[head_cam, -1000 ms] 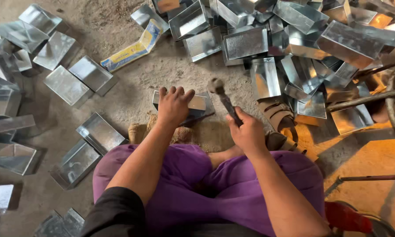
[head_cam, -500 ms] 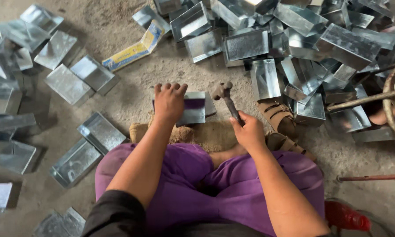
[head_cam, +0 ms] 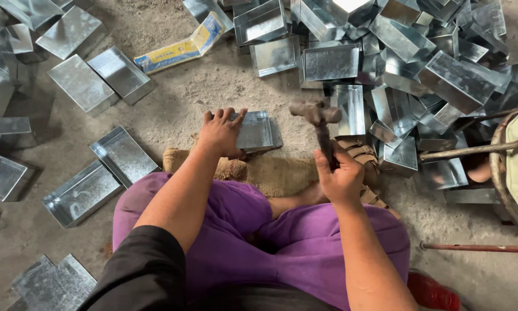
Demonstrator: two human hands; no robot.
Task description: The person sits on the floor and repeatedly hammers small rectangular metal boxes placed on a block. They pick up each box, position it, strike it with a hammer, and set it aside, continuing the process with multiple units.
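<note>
**tinbasher:** Going left to right: the left hand [head_cam: 221,133], centre-left of the frame, lies flat on a small metal tray [head_cam: 258,131] on the dirt floor [head_cam: 184,98]. Fingers are splayed across the tray's left edge, pressing down, not curled around anything.

**rivet_ray:** And the other hand?

**tinbasher:** The right hand [head_cam: 339,178], just right of centre, is wrapped tight around the handle of a hammer [head_cam: 316,115], with its head raised above the tray's right side. Fingers fully closed, thumb along the shaft.

**rivet_ray:** I'd say keep those splayed fingertips well away from where the head lands, hold the tray firm so it doesn't skate, and hit square.

**tinbasher:** Agreed. The pile of trays [head_cam: 397,52] sits upper right, with loose trays [head_cam: 103,178] scattered at left.
</note>
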